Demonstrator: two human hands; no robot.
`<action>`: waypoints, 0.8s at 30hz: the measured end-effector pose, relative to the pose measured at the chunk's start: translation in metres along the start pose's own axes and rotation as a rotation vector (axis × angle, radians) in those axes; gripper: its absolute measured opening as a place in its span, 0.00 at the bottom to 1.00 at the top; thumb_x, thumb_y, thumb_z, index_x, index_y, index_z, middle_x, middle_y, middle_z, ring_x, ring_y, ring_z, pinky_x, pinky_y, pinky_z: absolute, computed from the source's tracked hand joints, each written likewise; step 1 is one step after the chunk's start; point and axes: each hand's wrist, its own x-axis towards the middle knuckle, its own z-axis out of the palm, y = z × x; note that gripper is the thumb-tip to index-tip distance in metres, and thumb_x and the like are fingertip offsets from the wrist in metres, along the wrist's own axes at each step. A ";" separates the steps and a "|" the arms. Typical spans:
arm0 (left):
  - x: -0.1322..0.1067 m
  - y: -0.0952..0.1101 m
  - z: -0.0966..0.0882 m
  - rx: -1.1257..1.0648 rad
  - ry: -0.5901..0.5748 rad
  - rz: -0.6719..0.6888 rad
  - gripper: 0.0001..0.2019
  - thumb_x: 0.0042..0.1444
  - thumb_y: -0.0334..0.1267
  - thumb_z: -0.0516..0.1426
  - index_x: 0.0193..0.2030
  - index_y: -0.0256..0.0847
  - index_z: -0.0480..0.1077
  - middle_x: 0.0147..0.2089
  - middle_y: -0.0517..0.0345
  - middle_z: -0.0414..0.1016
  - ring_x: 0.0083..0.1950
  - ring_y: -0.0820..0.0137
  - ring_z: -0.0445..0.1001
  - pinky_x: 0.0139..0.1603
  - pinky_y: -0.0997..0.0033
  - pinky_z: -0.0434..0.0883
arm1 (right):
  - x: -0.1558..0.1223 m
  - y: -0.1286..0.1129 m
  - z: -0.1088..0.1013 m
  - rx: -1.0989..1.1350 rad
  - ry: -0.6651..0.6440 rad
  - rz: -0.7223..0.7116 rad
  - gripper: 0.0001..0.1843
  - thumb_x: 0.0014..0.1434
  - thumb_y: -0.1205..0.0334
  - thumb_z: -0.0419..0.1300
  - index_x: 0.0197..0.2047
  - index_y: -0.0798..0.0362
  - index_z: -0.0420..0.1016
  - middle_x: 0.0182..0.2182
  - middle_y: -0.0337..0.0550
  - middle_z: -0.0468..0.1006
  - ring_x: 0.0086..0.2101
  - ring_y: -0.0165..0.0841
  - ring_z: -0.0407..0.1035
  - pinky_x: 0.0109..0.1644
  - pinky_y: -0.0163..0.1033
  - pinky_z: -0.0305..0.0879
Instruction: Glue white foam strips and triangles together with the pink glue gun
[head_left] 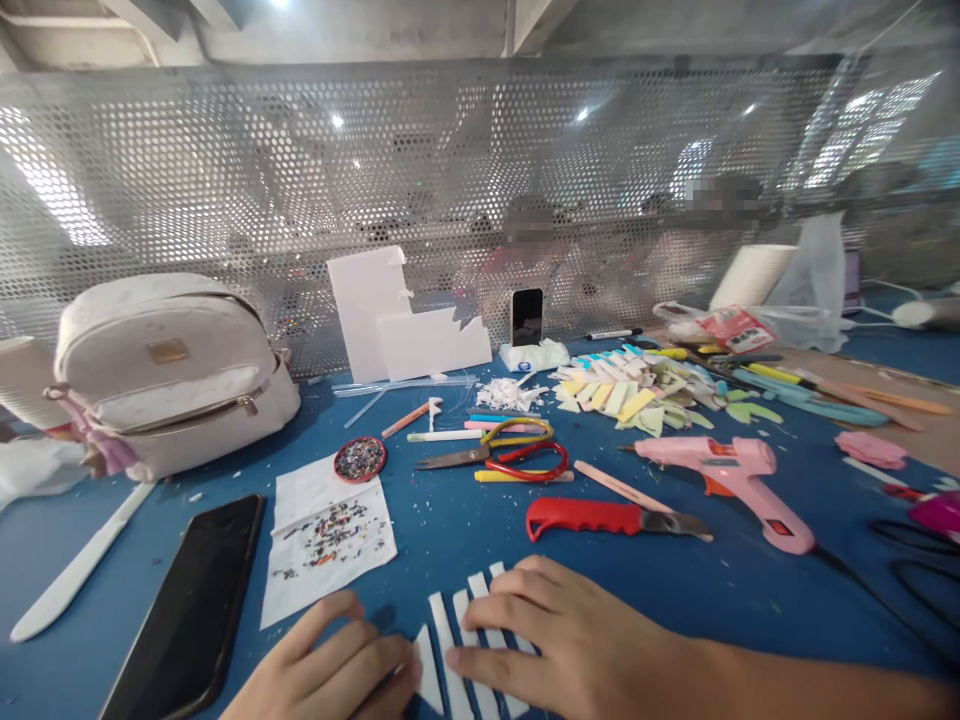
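The white strips (444, 630), 4 visible, lie side by side on the blue table (457, 530) at the near edge of view, with 1 pointed white piece (427, 675) at their left. The right hand (562, 630) is spread, its fingertips resting across the strips; no grasp is evident. The left hand (334, 660) is loosely curled, fingertips at the pointed piece; whether it pinches that piece cannot be told.

Handling, as judged: strips light, moderately stiff, liable to slide on the smooth top and to snap or dent if pressed midway. Recommended hold: both long edges, near the middle, lightly.

Beyond, a dark phone (187, 600) and a speckled paper sheet (285, 590) lie to the left; a red-handled knife (585, 518) lies ahead of the right hand, and a pink glue gun (720, 455) to its right. Farther are scissors (461, 457) and a heap of cut pieces (626, 390).

Obstructions: fingers cover parts of the strips; the lower frame cuts off their near ends. Material unconfirmed. Shapes behind the perforated screen (262, 180) are indistinct.
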 end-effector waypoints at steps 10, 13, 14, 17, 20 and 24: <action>-0.016 0.001 0.006 -0.016 -0.038 0.024 0.14 0.69 0.47 0.51 0.48 0.42 0.73 0.42 0.53 0.77 0.43 0.72 0.76 0.57 0.67 0.72 | -0.004 0.002 0.002 0.053 -0.063 -0.009 0.28 0.71 0.50 0.51 0.68 0.54 0.62 0.60 0.51 0.72 0.54 0.42 0.67 0.58 0.49 0.60; -0.021 0.000 0.010 -0.047 -0.023 0.030 0.13 0.71 0.38 0.49 0.46 0.41 0.74 0.40 0.56 0.77 0.40 0.74 0.75 0.58 0.68 0.69 | -0.005 0.001 0.001 0.065 -0.063 -0.003 0.28 0.71 0.49 0.52 0.68 0.55 0.62 0.60 0.52 0.72 0.54 0.44 0.67 0.58 0.50 0.61; -0.023 0.000 0.012 -0.061 -0.007 0.030 0.14 0.71 0.35 0.47 0.45 0.40 0.75 0.40 0.57 0.77 0.39 0.75 0.74 0.58 0.68 0.68 | -0.005 0.002 0.000 0.075 -0.067 0.003 0.30 0.70 0.49 0.53 0.69 0.55 0.61 0.62 0.53 0.71 0.55 0.45 0.66 0.59 0.51 0.60; -0.026 -0.001 0.017 -0.102 0.040 0.023 0.18 0.71 0.28 0.44 0.42 0.38 0.76 0.39 0.58 0.77 0.37 0.75 0.73 0.57 0.67 0.65 | -0.005 0.004 0.000 0.158 -0.075 0.047 0.37 0.70 0.46 0.53 0.74 0.55 0.51 0.68 0.54 0.61 0.63 0.48 0.58 0.65 0.53 0.54; -0.028 0.000 0.021 -0.123 0.043 0.013 0.18 0.71 0.27 0.44 0.42 0.39 0.76 0.40 0.59 0.78 0.37 0.74 0.72 0.58 0.65 0.63 | -0.001 0.007 0.004 0.285 -0.026 0.103 0.44 0.66 0.41 0.56 0.75 0.55 0.45 0.70 0.53 0.58 0.66 0.46 0.53 0.69 0.51 0.47; -0.030 0.001 0.022 -0.116 0.060 0.002 0.18 0.71 0.27 0.45 0.42 0.40 0.76 0.39 0.59 0.79 0.37 0.74 0.72 0.57 0.65 0.64 | 0.012 0.007 0.014 0.315 0.026 0.113 0.48 0.62 0.38 0.59 0.75 0.54 0.46 0.66 0.55 0.63 0.64 0.47 0.55 0.69 0.52 0.47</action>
